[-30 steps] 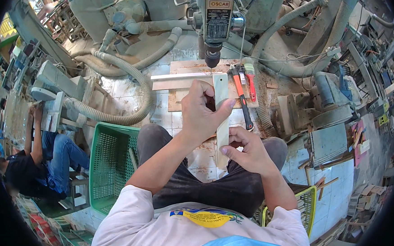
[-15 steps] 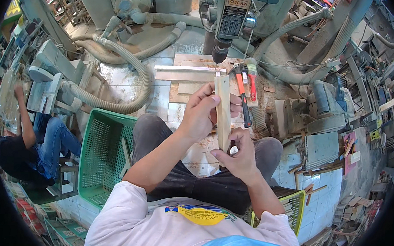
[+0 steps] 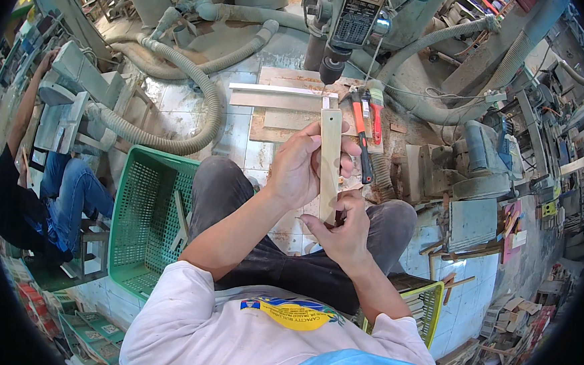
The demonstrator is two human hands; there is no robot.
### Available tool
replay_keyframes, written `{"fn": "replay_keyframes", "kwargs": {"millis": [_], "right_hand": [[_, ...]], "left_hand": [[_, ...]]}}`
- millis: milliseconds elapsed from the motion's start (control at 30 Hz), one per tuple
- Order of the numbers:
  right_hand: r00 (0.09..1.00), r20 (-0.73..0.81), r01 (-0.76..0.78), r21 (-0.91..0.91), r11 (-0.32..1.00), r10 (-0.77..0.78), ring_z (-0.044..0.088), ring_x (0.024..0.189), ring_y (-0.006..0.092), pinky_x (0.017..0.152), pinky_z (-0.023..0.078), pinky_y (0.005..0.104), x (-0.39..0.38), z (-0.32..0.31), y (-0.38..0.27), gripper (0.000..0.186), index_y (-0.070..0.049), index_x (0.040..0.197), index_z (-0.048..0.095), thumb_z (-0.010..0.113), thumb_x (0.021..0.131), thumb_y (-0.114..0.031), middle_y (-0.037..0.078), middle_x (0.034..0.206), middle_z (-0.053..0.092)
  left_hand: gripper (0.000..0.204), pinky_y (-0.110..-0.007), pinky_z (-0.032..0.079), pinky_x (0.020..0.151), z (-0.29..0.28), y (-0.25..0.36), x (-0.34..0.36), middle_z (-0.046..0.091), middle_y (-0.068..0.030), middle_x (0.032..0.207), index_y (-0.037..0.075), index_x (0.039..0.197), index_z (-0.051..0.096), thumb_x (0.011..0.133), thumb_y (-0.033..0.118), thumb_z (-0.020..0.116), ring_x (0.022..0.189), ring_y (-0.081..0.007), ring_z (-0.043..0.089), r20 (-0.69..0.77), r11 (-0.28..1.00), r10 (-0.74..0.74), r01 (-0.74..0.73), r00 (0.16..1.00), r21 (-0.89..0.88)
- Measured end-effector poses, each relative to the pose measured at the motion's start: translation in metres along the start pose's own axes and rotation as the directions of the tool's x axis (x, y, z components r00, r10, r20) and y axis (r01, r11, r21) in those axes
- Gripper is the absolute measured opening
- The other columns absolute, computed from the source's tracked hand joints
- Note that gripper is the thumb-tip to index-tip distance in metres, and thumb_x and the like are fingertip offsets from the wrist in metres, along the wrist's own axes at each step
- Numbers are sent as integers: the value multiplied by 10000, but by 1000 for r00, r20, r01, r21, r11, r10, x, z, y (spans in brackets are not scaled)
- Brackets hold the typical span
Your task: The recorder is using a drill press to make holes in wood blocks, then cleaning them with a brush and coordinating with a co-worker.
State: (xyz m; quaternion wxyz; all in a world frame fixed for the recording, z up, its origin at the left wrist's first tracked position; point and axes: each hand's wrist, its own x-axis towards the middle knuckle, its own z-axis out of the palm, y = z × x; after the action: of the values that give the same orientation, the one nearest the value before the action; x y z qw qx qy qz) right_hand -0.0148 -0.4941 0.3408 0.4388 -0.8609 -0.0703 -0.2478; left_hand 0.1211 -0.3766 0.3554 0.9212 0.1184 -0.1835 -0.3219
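Observation:
A pale wooden strip (image 3: 330,165) stands nearly upright between my hands, its broad face toward me and a small round hole near its top end. My left hand (image 3: 297,168) grips the strip around its upper half, thumb on the left edge and fingertips showing past the right edge. At its lower end, my right hand (image 3: 344,231) has it between thumb and curled fingers. Beyond the strip, a drill press (image 3: 332,64) points its chuck down over a wooden work board (image 3: 275,133) with a straight fence strip (image 3: 281,89) on it.
A hammer (image 3: 360,133) and a red-handled brush (image 3: 376,114) lie right of the drill. A green basket (image 3: 119,219) with wood pieces sits left, a yellow-green crate (image 3: 436,312) right. Ribbed hoses (image 3: 209,110) cross the floor. Another person (image 3: 77,203) sits at far left.
The wooden strip has turned so its broad face shows more fully, and it sits slightly lower. Both hands still hold it. At far left, the other person's arm has moved farther up.

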Motion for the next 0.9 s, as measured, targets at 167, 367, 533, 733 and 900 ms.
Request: {"fn": "replay_keyframes", "kwargs": {"millis": [167,367,533,733,900], "right_hand": [[1000,8,-22,8,1000,22,648,683,260,582,533,363,1,4,-3,642,-58,1092,458,981,777,-256,158,985,586],[983,178,58,-99,993,-39,668,976,316,842,571,438,3,-7,5,633,-32,1168,582,975,747,-297,173,1153,627],[992,56,-101,-215,971,115,655,1102,263,965,544,381,11,-64,66,312,-1,1143,657,753,1006,-263,154,1263,655],[912,44,-308,-587,749,409,656,1034,250,964,513,361,-4,-143,137,335,27,1241,681,628,1112,-277,128,1140,696],[839,65,-420,-553,720,540,641,1002,209,963,490,345,-12,-151,156,391,30,1126,714,589,1123,-340,94,1051,709]], "left_hand": [[482,-390,657,786,1,-3,-3,710,-241,1136,-14,1437,516,1109,336,462,882,-280,756,-100,997,8,0,995,77],[609,-282,495,509,23,40,-17,650,-93,724,22,1157,654,1101,598,463,570,-171,629,-199,839,89,35,976,543],[623,-256,423,439,25,167,-103,581,-7,605,50,939,677,1078,636,517,451,-97,517,-211,236,459,110,863,965],[322,-359,524,725,-90,254,-282,671,-86,856,26,1152,661,1064,325,582,857,-187,691,-292,-178,769,630,568,756],[275,-585,528,920,-252,209,-456,715,-282,1019,13,1123,663,985,238,587,1002,-516,663,-559,-132,774,940,296,315]]}}
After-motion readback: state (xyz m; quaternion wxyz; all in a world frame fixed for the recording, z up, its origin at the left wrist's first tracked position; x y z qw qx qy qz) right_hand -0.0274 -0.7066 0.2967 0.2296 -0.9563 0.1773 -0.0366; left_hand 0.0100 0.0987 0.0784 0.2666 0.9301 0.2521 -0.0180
